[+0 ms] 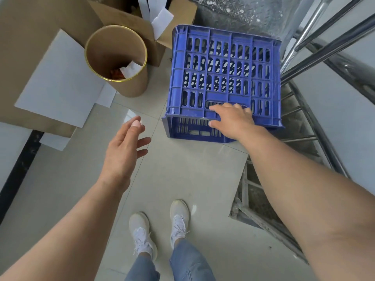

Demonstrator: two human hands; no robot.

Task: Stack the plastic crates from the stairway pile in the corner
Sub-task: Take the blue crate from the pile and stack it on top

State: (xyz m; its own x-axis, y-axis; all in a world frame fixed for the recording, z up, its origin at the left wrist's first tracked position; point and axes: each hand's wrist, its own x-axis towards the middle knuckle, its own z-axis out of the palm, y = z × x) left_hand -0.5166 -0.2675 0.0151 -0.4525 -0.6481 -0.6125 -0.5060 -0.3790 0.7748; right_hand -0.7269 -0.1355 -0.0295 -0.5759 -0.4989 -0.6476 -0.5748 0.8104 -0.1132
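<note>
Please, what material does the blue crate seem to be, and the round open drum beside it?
Blue crate: looks like moulded plastic, matte and dusty, with slotted walls and ribs. Round drum: probably brown cardboard or fibreboard, matte, with a shiny gold-coloured rim, likely metal.

My right hand (231, 120) reaches far out, palm down, fingers curled. My left hand (123, 147) hangs open, fingers spread, touching nothing.

Pale grey floor tiles (182, 179) cover the landing, glossy under soft daylight. A steel handrail (328, 43) runs along the right, above descending concrete stairs (294, 118). A dark skirting strip (20, 165) edges the left wall.
</note>
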